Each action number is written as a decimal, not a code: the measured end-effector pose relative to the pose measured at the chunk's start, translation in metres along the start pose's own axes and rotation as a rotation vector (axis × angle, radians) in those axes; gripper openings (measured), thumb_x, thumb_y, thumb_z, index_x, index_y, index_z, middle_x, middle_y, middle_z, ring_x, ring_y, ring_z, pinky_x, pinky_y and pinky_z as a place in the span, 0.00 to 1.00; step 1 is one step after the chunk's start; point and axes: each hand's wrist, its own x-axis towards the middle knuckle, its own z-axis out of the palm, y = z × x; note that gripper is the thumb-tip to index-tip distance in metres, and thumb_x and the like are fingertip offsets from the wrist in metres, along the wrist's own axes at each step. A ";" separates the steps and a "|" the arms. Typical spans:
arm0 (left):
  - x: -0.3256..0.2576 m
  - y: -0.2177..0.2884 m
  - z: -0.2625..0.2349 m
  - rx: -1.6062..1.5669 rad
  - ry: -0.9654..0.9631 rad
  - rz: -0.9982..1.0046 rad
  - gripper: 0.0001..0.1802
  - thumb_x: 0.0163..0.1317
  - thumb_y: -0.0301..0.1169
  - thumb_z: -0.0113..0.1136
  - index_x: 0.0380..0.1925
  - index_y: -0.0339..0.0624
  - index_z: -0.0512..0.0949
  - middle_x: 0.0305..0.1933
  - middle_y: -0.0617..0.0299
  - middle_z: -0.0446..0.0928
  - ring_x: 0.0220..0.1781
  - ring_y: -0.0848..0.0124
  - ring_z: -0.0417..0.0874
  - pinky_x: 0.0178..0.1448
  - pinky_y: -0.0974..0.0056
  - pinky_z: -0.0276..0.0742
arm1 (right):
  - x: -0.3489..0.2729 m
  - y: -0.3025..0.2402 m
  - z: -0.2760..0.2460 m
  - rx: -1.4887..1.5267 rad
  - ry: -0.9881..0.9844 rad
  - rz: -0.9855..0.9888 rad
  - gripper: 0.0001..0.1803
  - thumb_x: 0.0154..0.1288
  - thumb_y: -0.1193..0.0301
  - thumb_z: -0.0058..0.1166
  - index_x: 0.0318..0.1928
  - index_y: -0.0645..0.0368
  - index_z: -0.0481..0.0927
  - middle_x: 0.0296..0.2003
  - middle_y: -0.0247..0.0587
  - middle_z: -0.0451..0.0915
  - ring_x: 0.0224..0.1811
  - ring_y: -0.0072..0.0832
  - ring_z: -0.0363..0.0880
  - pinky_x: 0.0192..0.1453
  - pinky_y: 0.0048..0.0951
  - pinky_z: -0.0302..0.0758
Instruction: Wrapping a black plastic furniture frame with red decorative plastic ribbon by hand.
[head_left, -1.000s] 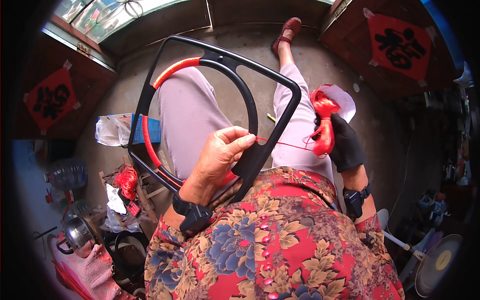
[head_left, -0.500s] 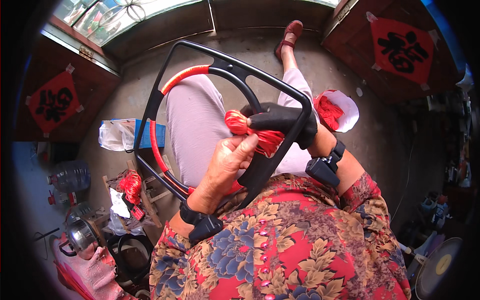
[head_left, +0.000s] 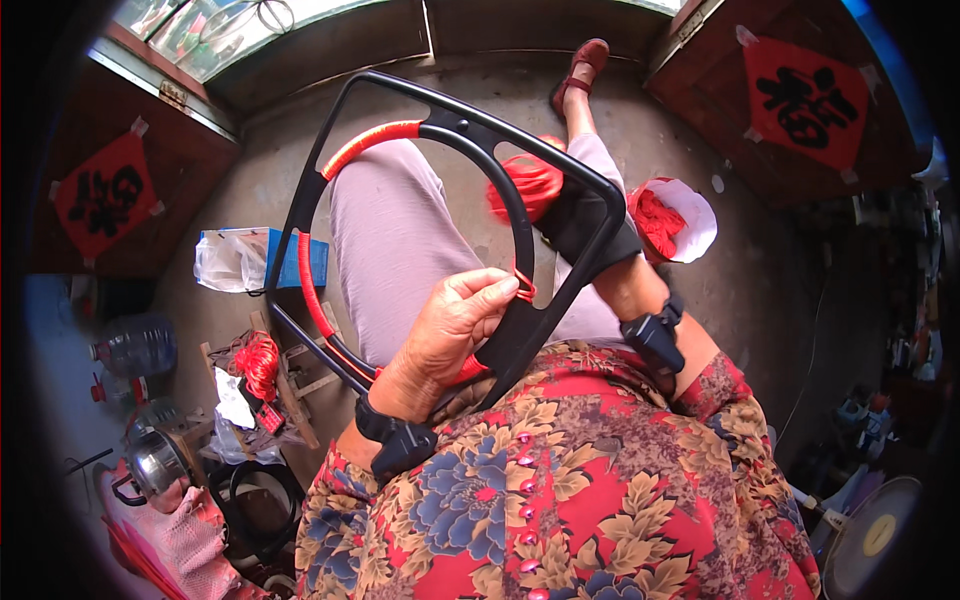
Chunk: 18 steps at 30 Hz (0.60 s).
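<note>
A black frame (head_left: 345,135) with an angular outer bar and a round inner ring rests tilted over my lap. Tight red cord wrapping (head_left: 372,143) covers several stretches of the ring. My left hand (head_left: 455,325), bare, pinches a loop of red cord (head_left: 525,288) against the ring's right side. In a black glove, my right hand (head_left: 580,222) is beyond the frame's right bar and holds a bundle of red cord (head_left: 530,185), slightly blurred and seen through and behind the ring. The frame and the bundle hide most of its fingers.
A white bucket (head_left: 698,222) with red material stands right of my leg. To the left are a blue box (head_left: 312,262) with a plastic bag and a wooden stool (head_left: 296,400) bearing more red cord (head_left: 258,362). A metal pot (head_left: 160,468) and a fan (head_left: 875,535) flank me.
My right hand has carried the cord bundle from inside the ring outward past its right side. My left hand has stayed near the ring, where a cord loop now shows.
</note>
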 end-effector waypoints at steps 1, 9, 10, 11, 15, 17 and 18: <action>-0.001 0.002 0.000 -0.071 -0.008 -0.025 0.08 0.64 0.27 0.53 0.38 0.34 0.76 0.36 0.61 0.79 0.38 0.76 0.81 0.46 0.72 0.77 | -0.001 -0.005 -0.008 0.008 0.031 -0.024 0.15 0.67 0.69 0.46 0.51 0.63 0.68 0.38 0.37 0.74 0.39 0.21 0.73 0.46 0.23 0.70; -0.002 0.005 -0.001 -0.062 0.007 0.021 0.09 0.64 0.30 0.54 0.38 0.34 0.76 0.36 0.61 0.79 0.37 0.77 0.80 0.45 0.72 0.77 | -0.058 -0.056 -0.067 0.730 -0.018 0.143 0.12 0.70 0.62 0.41 0.39 0.60 0.67 0.25 0.31 0.65 0.22 0.17 0.64 0.29 0.21 0.63; -0.001 0.006 0.000 -0.092 -0.005 0.027 0.10 0.64 0.31 0.54 0.38 0.34 0.76 0.36 0.61 0.79 0.37 0.77 0.80 0.45 0.72 0.77 | -0.074 -0.064 -0.054 0.694 0.135 0.134 0.16 0.72 0.58 0.38 0.34 0.58 0.66 0.21 0.29 0.61 0.18 0.16 0.59 0.25 0.20 0.58; 0.000 0.006 0.000 -0.091 -0.006 0.025 0.10 0.64 0.31 0.54 0.38 0.34 0.76 0.36 0.61 0.79 0.37 0.77 0.80 0.45 0.72 0.77 | -0.084 -0.064 -0.050 0.656 0.167 0.149 0.15 0.71 0.60 0.39 0.34 0.58 0.67 0.20 0.29 0.63 0.17 0.17 0.60 0.24 0.20 0.59; 0.003 0.005 0.000 -0.021 0.016 0.007 0.09 0.63 0.31 0.55 0.36 0.34 0.77 0.34 0.61 0.79 0.35 0.77 0.80 0.44 0.73 0.77 | -0.111 -0.044 -0.085 0.835 -0.093 0.240 0.18 0.67 0.63 0.48 0.50 0.62 0.70 0.34 0.35 0.73 0.33 0.24 0.73 0.38 0.25 0.72; 0.004 0.004 -0.004 -0.003 0.032 0.014 0.09 0.63 0.30 0.55 0.35 0.34 0.77 0.32 0.61 0.79 0.34 0.77 0.80 0.42 0.73 0.78 | -0.126 -0.037 -0.091 0.429 0.032 0.026 0.20 0.67 0.64 0.47 0.55 0.61 0.68 0.37 0.36 0.73 0.35 0.24 0.72 0.41 0.26 0.73; 0.004 0.003 -0.006 0.027 0.055 0.018 0.07 0.63 0.29 0.55 0.35 0.35 0.77 0.32 0.62 0.79 0.33 0.78 0.80 0.39 0.74 0.78 | -0.133 -0.035 -0.087 0.218 0.240 -0.087 0.21 0.68 0.66 0.46 0.59 0.59 0.65 0.40 0.36 0.72 0.37 0.24 0.73 0.43 0.26 0.73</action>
